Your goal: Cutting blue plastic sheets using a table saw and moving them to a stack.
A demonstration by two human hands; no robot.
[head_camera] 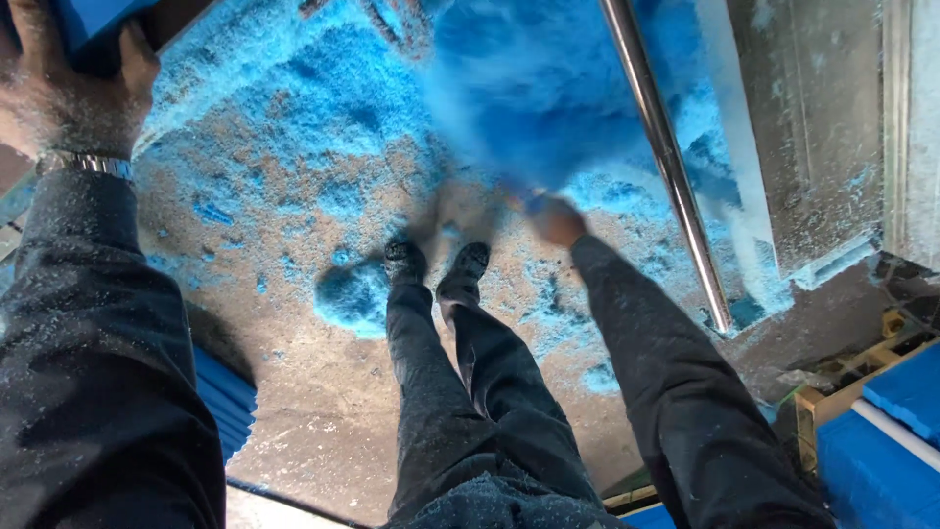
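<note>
**Op:** Gripping first: my left hand [69,83], up at ten o'clock, is curled over the edge of a blue block [93,29], fingers wrapped on its top and thumb along the side. A metal watch [86,164] sits at that wrist, above a dark dusty sleeve [93,343].

**Desk:** And the right?

**Op:** My right hand [555,219] is near centre, a touch toward one o'clock. It's blurred, so I cannot tell whether the fingers are spread or closed. Something small and blue shows at its fingertips, too smeared to name. A blue haze hangs just above it, toward twelve.

**Desk:** What's between the arms?

**Op:** Going left to right: blue crumbs [294,118] are spread thick over the floor [333,411] from ten to twelve, with a small heap [351,294] just left of my shoes [436,264]. Both shoes stand at centre, dusted with crumbs.

**Desk:** Further right?

**Op:** A shiny steel bar [666,157] runs from twelve down toward four, just right of my right hand. Beyond it, a grey slab [813,127] at two o'clock, and more blue blocks [881,441] at four to five.
</note>
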